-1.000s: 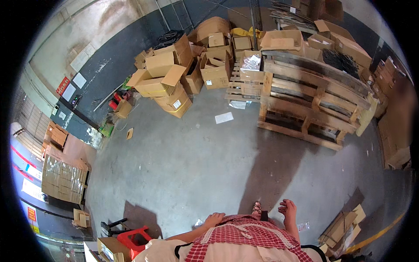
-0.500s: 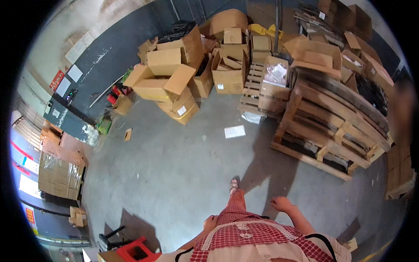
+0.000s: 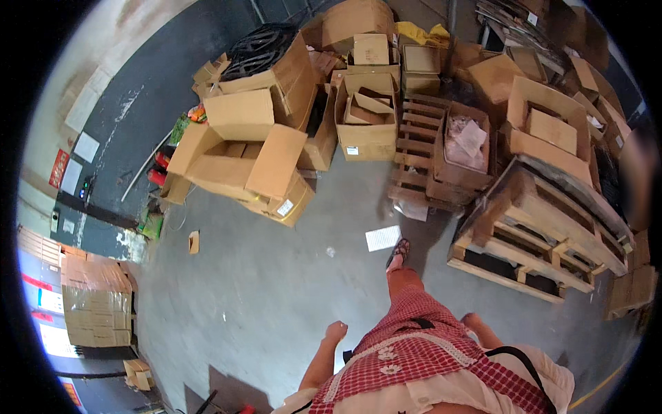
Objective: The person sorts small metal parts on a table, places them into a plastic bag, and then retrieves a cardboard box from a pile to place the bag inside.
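My left hand (image 3: 336, 331) swings out ahead of my body over the grey floor, its fingers loosely curled with nothing visible in them. At my right hip, my right hand (image 3: 473, 321) is curled too, its lower part behind the apron. Neither hand touches any object. I wear a red checked apron (image 3: 407, 348) with white trim. My foot in a dark patterned shoe (image 3: 398, 252) is stretched forward, beside a white printed sheet (image 3: 383, 239) lying on the floor.
Open cardboard boxes (image 3: 227, 169) stand ahead to the left. Stacked wooden pallets (image 3: 538, 241) are at right, with an open carton (image 3: 552, 127) above them. A box of clear plastic bags (image 3: 466, 141) sits by a slatted pallet (image 3: 416, 141). Wrapped cartons (image 3: 96, 303) stand far left.
I have stepped forward, so the boxes and pallets are nearer. My left hand has swung forward and my right hand back toward my hip. The red stool has nearly left the view.
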A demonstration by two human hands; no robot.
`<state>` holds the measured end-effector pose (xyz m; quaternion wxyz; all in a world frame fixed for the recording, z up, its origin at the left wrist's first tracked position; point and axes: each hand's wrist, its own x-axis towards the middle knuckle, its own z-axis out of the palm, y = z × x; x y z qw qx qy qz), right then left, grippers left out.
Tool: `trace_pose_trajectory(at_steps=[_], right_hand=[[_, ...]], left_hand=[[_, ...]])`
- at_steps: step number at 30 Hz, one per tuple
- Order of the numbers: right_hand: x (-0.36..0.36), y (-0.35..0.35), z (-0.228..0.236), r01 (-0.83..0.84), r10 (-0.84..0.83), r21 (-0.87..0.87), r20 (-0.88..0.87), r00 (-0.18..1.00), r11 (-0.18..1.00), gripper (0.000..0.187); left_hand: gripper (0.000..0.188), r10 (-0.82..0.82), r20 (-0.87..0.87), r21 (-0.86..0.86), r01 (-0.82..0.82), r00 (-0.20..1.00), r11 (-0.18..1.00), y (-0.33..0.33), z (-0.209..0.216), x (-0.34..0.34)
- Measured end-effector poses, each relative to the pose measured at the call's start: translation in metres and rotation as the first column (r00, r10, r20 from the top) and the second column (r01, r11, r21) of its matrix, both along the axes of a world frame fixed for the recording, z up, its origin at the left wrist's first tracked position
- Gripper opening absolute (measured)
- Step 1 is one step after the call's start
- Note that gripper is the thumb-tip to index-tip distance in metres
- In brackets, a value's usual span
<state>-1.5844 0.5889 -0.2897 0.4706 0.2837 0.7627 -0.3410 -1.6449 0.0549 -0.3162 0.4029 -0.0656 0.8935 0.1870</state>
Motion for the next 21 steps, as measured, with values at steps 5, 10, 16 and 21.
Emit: trace_pose_trajectory(at_steps=[5,10,16,21], right_hand=[[-0.098,-0.008,-0.024,-0.051,0.048,0.090,0.035,0.998,0.995,0.024],[-0.247,-0.012,-0.084,-0.442,0.473,0.170,-0.358,0.805,0.881,0.038],[-0.434,-0.022,-0.020,0.019,-0.089,-0.110,-0.682,0.726,0.994,0.035],[-0.472,-0.019,0.023,0.698,-0.824,-0.438,-0.319,0.468,0.566,0.021]], left_hand=[[0.050,-0.176,0.205,0.037,0.172,0.963,0.984,0.003,-0.013,-0.111],[0.037,-0.374,0.189,0.112,0.359,0.908,0.927,-0.004,0.015,-0.272],[0.035,-0.078,-0.193,-0.004,0.079,0.978,0.997,0.049,0.025,-0.514],[0.044,-0.282,-0.106,0.045,0.288,0.953,0.956,0.082,0.000,-0.692]])
